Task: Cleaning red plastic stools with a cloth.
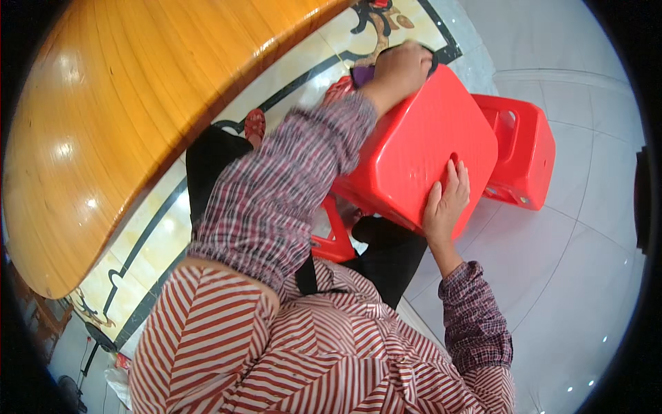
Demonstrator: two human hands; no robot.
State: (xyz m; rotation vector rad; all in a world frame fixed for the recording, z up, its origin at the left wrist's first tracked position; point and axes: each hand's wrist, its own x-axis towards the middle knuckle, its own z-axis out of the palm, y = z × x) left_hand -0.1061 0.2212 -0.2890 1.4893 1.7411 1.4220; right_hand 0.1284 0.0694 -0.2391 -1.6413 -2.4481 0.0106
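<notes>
A red plastic stool (pixel 414 150) stands tilted in front of me, its flat seat with a small hole facing up. My left hand (pixel 405 62) is at the seat's far edge, on a purple cloth with a dark border (pixel 363 75). The fingers are curled and slightly blurred, and the hand hides part of the cloth. Lower on the seat, just below the hole, my right hand (pixel 451 199) lies flat with its fingers extended, holding nothing. Its palm presses near the stool's near right edge.
A second, smaller red plastic stool (pixel 522 150) sits on the grey tiled floor (pixel 543 269) behind the right side. A glossy wooden table (pixel 134 103) with a curved edge fills the upper left. My legs in black trousers (pixel 388 253) straddle the stool's near side.
</notes>
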